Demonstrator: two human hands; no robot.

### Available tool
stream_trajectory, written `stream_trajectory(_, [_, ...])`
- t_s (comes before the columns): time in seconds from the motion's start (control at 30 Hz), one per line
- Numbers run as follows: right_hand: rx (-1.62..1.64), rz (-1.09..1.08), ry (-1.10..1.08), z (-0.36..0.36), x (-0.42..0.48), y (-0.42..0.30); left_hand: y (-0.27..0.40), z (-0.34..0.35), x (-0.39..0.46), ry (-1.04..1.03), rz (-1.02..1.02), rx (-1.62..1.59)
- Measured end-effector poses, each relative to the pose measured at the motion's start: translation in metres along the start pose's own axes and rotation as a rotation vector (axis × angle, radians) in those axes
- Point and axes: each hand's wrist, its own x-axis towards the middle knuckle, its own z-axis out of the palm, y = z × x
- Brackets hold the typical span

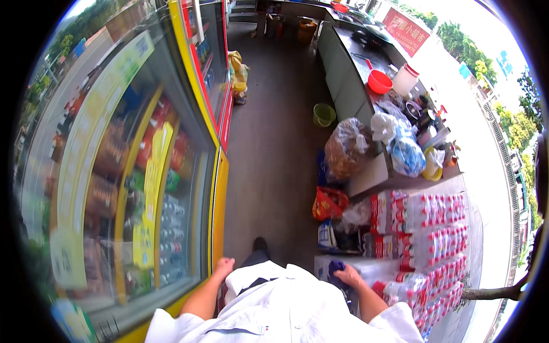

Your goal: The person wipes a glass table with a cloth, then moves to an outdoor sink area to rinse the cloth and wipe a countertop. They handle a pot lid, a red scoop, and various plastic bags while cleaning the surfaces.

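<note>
My left hand [224,267] hangs beside the yellow frame of a glass-door drinks cooler [219,214]; its fingers are curled and nothing shows in them. On the other side, my right hand [349,276] is closed on a dark purple item [336,269], perhaps a cloth or glove; its exact kind is unclear. That hand is near a stack of shrink-wrapped bottles with red caps [433,240]. Below me, one dark shoe [260,244] shows on the brown floor, past the white shirt I wear.
A worktop [349,40] on the right bears a red strainer [380,81], a white jar [405,79] and plastic bags [407,156]. Along its foot stand a green bucket [324,115], a filled clear bag [348,150] and a red bag [329,203]. Yellow bags [237,68] lie beside the left cooler.
</note>
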Motion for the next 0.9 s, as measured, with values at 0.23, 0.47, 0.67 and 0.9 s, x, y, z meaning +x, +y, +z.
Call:
stream_trajectory(0.23, [0.075,0.258,-0.175,-0.012,0.085,0.042,0.312,-0.129,0.178,-0.009,0.203,-0.274])
stream_trajectory(0.47, [0.527,0.247,-0.307,-0.057,0.257,-0.01,0.38,-0.151,0.261,-0.082,0.095,-0.477])
stream_trajectory(0.67, [-0.161,0.092,-0.253,-0.238,0.424,-0.247,0.309,-0.13,0.262,-0.107,-0.236,-0.254])
stream_trajectory(0.9, [-0.055,-0.059,0.003,-0.361,0.604,-0.427,0.413,-0.163,0.392,-0.163,-0.293,-0.107])
